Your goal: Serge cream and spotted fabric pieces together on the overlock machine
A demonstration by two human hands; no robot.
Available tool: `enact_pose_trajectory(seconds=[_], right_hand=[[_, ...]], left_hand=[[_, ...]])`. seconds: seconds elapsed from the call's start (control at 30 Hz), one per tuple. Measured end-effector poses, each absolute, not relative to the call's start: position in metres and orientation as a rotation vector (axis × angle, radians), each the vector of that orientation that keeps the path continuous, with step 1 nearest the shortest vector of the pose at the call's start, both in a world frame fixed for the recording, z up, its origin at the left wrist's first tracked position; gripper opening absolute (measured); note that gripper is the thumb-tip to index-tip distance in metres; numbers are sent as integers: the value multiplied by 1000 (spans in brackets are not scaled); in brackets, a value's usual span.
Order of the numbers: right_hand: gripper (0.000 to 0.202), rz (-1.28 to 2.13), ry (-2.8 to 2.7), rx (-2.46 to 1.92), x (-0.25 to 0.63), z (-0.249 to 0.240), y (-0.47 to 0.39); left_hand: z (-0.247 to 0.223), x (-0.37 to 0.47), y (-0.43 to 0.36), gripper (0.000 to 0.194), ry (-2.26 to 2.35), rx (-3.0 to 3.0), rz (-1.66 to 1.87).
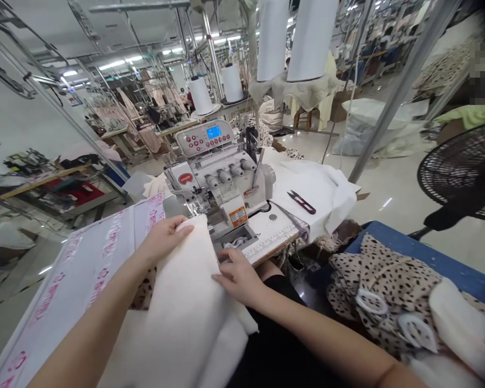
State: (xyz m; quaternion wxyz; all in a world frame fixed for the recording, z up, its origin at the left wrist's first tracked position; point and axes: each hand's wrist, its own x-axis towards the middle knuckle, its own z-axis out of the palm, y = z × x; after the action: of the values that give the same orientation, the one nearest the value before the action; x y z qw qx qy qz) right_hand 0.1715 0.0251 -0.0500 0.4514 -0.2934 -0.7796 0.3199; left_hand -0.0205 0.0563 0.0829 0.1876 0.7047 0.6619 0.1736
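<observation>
A white cloth point(186, 285) hangs over the front edge of the sewing machine point(226, 178), its top end close to the needle area. On the cloth's upper left edge, my left hand point(164, 240) is closed, thumb pressed over the fabric. My right hand point(240, 277) pinches the cloth's right edge, just below the machine's front opening. Part of a spotted fabric point(144, 291) shows beneath the white cloth, by my left wrist. Dark thread snips point(302, 202) lie on white material to the machine's right.
White thread cones point(311, 40) stand above and behind the machine. A blue surface point(424, 258) at the right bears spotted garments point(388, 285) with white trim. Beyond it is a black fan point(464, 172). A covered board point(89, 264) with pink print extends to the left.
</observation>
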Motion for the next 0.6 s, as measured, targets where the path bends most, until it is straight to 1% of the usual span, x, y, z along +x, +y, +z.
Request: enact_pose_trajectory(seconds=[0.03, 0.1, 0.2, 0.27, 0.37, 0.6], right_hand=[[28, 824, -1926, -689, 170, -52, 25], [32, 1012, -1942, -622, 166, -54, 21], [38, 1304, -1906, -608, 166, -56, 10], [40, 1387, -1845, -617, 169, -57, 4], [42, 1417, -1785, -592, 171, -58, 0], [44, 1361, -1746, -582, 173, -55, 2]], left_hand=[[82, -19, 56, 34, 1879, 1976, 484], [82, -17, 53, 37, 1935, 1968, 465], [84, -15, 46, 33, 1996, 1962, 431], [84, -16, 43, 30, 2008, 1937, 429], [81, -18, 42, 30, 2012, 1883, 446], [78, -14, 42, 27, 2031, 1859, 496]])
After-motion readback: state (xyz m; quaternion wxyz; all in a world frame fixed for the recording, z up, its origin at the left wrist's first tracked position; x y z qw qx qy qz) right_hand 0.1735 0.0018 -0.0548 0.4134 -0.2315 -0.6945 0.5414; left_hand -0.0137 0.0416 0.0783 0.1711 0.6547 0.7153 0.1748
